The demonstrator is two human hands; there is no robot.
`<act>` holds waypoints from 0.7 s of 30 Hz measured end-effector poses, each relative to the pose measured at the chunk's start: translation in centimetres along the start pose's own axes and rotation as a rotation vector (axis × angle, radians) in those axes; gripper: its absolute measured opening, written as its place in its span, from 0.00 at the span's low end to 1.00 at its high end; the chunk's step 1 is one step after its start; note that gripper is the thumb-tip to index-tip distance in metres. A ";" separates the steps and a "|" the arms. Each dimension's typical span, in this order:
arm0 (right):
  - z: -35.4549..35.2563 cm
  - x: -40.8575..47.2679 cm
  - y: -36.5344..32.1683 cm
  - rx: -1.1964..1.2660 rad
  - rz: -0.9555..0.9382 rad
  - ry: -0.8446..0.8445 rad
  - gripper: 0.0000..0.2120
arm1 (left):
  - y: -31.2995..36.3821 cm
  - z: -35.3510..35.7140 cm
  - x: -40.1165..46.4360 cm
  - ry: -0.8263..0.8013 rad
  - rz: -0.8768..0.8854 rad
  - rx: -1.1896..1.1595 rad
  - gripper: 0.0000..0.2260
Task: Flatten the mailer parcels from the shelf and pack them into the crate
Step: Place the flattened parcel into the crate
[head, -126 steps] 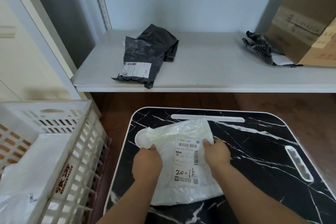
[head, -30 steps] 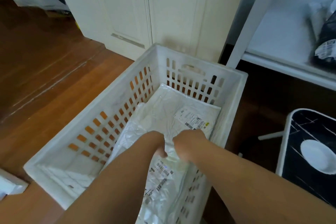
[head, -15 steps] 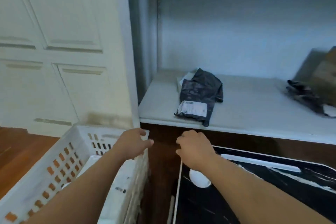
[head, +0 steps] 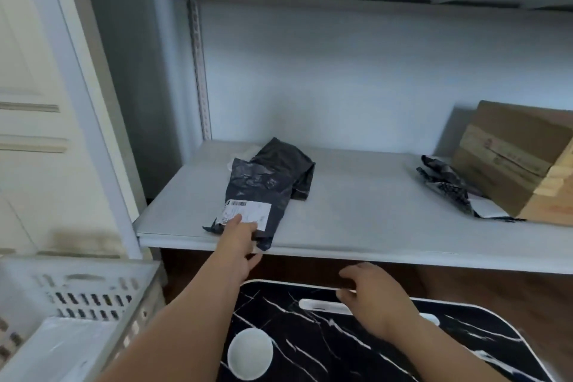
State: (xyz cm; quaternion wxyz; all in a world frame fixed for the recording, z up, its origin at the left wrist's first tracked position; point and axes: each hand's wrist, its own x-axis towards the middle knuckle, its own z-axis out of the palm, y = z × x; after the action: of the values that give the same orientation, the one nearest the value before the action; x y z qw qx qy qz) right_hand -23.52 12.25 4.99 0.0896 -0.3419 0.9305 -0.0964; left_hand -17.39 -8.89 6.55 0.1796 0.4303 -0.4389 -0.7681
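Black plastic mailer parcel (head: 266, 183), crumpled and bearing a white shipping label (head: 248, 213) at its near end, lies on the left part of the pale grey shelf board (head: 366, 211), its near corner reaching the shelf's front edge. A person's left hand (head: 238, 242) reaches up to that near end, the fingers stretched over the label and the parcel's edge, the thumb spread below the shelf lip; whether the fingers have closed on the plastic cannot be told, since the back of the hand hides them. The right hand (head: 372, 295) hovers lower, loosely curled with nothing in it, above the far edge of a black marble-patterned tray table (head: 341, 344) that carries a round white recess (head: 250, 353) and a long white slot (head: 322, 306). On the shelf's right side, well apart from the first parcel, a second crumpled black mailer (head: 446, 183) lies against a brown cardboard box (head: 514, 158). At lower left stands a white slotted plastic crate (head: 90, 291), with white wrapped parcels (head: 59, 347) inside it, blurred. A cream panelled door (head: 28, 102) fills the left side beside the shelf's white upright post (head: 80, 102).
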 end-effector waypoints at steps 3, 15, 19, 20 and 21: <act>0.9 0.7 1.2 0.057 -0.004 0.016 0.20 | -0.3 0.7 2.2 0.050 -0.017 -0.083 0.20; 1.7 -2.0 2.4 1.092 0.318 0.124 0.34 | -0.2 -1.6 -2.2 -0.093 0.302 0.084 0.08; 1.3 -5.0 3.0 1.708 0.431 -0.015 0.21 | -3.7 -2.9 -5.3 -0.288 0.255 0.301 0.12; 1.8 -5.8 3.1 1.713 0.483 -0.006 0.15 | -5.2 -3.3 -5.7 -0.297 0.265 0.407 0.13; 2.7 -6.2 3.3 1.678 0.556 0.037 0.11 | -6.4 -3.4 -6.1 -0.297 0.294 0.538 0.14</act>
State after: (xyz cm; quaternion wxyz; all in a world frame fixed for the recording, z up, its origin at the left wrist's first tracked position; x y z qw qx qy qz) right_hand -20.29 18.52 2.26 0.3160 0.0766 0.6038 -0.7278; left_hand -10.54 -3.19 3.49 0.1023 0.2777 -0.7045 -0.6451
